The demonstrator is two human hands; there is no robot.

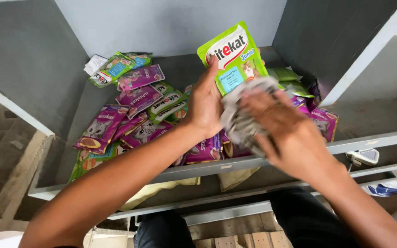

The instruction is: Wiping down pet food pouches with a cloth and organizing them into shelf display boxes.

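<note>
Green cat-food pouch: held upright above the grey metal shelf, long axis near vertical with a slight tilt to the right, printed front toward the camera. Left hand clenched on the pouch's lower left edge, thumb laid up along the front, remaining fingers hidden behind the pouch. Right hand below and to the right of the pouch, closed around a crumpled grey cloth; cloth pressed against the pouch's lower right corner, blurred. Neither grip released.

Key relation: pouch directly above both hands, rising up and away from the left grip; cloth touching its lower edge from the right. Left hand in firmer contact with the pouch; right hand reaching it only through the cloth.

Surroundings, relative to the green pouch:
- To the lower left, loose heap of purple cat-food pouches mixed with green ones, lying flat and overlapping on the shelf floor.
- Far left, a blue-and-green pouch beside a small white paper slip.
- Just right, behind the right hand, more green pouches and one purple pouch near the shelf's front rail.
- Farther right, outside the rail, a white handheld device, kind not determinable.
</note>
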